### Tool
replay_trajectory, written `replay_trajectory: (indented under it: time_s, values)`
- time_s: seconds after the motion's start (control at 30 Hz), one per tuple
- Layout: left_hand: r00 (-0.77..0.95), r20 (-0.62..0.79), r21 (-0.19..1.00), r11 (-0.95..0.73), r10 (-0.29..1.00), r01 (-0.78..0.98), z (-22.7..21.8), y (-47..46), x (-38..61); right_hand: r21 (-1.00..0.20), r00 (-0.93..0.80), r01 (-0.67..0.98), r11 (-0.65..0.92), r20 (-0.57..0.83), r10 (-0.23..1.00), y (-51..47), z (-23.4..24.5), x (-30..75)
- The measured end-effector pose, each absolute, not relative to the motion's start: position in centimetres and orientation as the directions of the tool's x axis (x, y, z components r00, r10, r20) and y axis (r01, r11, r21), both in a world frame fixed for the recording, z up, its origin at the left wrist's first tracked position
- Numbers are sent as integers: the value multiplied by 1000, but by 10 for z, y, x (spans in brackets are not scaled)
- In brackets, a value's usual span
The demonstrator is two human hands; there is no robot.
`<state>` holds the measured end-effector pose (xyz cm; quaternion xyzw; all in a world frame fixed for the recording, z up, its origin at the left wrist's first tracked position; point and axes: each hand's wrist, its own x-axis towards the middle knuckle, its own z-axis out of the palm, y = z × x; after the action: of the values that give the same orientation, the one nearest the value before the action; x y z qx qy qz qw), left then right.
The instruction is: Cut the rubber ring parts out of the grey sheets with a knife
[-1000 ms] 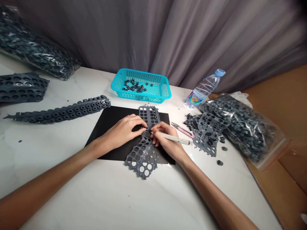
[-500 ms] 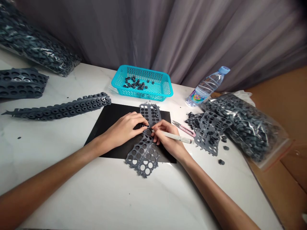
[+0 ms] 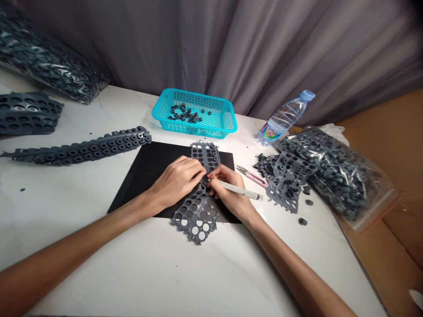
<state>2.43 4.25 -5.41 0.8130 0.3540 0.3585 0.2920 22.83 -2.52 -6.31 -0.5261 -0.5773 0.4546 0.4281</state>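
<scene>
My left hand (image 3: pixel 181 179) has its thumb and fingers pinched together, on what looks like a small dark rubber piece, mostly hidden by the fingertips. In my right hand (image 3: pixel 229 189) is a slim pen-shaped tool (image 3: pixel 243 191) with a whitish handle; its tip points at the left fingertips and is hard to make out. Both hands meet over a perforated grey rubber sheet (image 3: pixel 194 216) with rows of round holes. Another holed sheet section (image 3: pixel 205 154) shows just beyond the fingers. Beneath lies a black mat (image 3: pixel 145 176).
Behind the mat stands a turquoise basket (image 3: pixel 194 130) with small dark pieces. Pink-handled thread snips (image 3: pixel 253 176), a water bottle (image 3: pixel 286 119), a holed sheet with loose pieces (image 3: pixel 284 185) and a filled plastic bag (image 3: pixel 346 185) are right. A studded rubber strip (image 3: pixel 82 149) lies left.
My left hand's fingertips have shifted slightly right, closer to the right hand's fingers and the tool tip. My right hand keeps its hold on the tool. The whole view has shifted a little.
</scene>
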Motion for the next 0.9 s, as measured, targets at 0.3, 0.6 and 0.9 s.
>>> replay_trajectory:
  time_s: [0.3,0.6,0.9]
  values:
    - [318,-33,990,75,948,-120,-47,62,-3,-985,-64,171,1,-10,998,-25,-63,228]
    - [575,-204,927,346,792,-147,-39,31,5,-993,82,107,42,51,995,-24,-60,233]
    - [619,-241,892,422,748,-162,-29,18,14,-993,52,116,34,40,998,-25,-60,233]
